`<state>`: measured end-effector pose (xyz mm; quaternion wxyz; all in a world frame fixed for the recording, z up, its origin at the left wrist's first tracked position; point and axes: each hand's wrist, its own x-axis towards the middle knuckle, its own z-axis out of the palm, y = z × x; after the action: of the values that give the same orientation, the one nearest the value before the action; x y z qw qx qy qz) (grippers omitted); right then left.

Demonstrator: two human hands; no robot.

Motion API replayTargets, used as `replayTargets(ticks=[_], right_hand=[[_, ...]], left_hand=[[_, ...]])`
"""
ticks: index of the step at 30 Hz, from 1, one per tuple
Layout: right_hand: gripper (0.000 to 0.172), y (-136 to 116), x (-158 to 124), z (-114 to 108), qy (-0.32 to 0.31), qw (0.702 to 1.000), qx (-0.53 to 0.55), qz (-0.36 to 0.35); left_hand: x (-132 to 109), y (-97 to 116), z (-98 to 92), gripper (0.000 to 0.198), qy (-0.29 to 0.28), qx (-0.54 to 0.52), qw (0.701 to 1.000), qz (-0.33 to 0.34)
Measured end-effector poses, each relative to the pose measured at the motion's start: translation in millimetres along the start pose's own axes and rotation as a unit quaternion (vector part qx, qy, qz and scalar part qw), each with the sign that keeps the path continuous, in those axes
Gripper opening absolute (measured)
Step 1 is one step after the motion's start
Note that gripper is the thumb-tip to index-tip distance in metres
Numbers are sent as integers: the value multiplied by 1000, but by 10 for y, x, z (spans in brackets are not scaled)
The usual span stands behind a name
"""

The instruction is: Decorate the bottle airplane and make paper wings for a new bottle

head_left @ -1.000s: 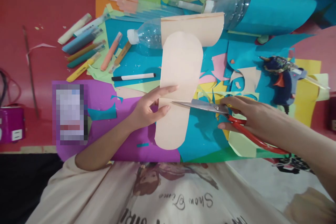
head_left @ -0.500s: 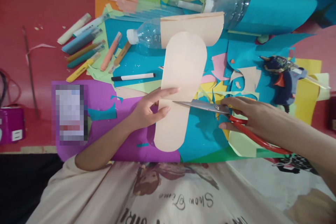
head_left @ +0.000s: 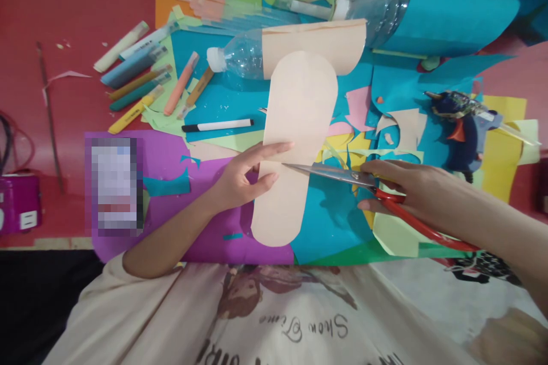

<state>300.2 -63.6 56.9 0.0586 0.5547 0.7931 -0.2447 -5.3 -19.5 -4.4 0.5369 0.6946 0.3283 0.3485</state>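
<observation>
A long cream paper strip with rounded ends (head_left: 299, 102) lies before me, its upper part overlapping a clear plastic bottle (head_left: 244, 56) wrapped in cream paper. My left hand (head_left: 242, 179) grips the strip at its left edge; thumb and index finger rest on top and the other fingers are hidden. Red-handled scissors (head_left: 338, 173) are in my right hand (head_left: 394, 182), which is closed around them near the pivot. Their blades look closed together and reach over the strip from its right edge, the tip near its middle. Whether the paper is cut there I cannot tell.
Several markers (head_left: 137, 108) lie at the upper left, with a black-and-white pen (head_left: 218, 125) nearer. A blurred phone (head_left: 115, 182) rests on purple paper. Paper scraps (head_left: 359, 108) and a blue glue gun (head_left: 466, 131) are on the right. A blue-wrapped bottle (head_left: 449, 23) stretches behind.
Almost nothing differs. Both hands, the paper strip and the scissors keep their places, apart from a very slight shift of the right hand and scissors.
</observation>
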Motion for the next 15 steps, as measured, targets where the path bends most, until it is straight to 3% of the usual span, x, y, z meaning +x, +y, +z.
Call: replayTargets(ticks=[6, 11, 15], right_hand=[[63, 20, 1, 0, 31, 999, -17, -30], [67, 20, 2, -11, 75, 993, -68, -56], [66, 43, -15, -5, 71, 992, -101, -30]], left_hand=[[2, 21, 17, 51, 7, 8, 999, -37], [8, 18, 18, 49, 6, 5, 1000, -30], [7, 17, 19, 51, 2, -2, 999, -34]])
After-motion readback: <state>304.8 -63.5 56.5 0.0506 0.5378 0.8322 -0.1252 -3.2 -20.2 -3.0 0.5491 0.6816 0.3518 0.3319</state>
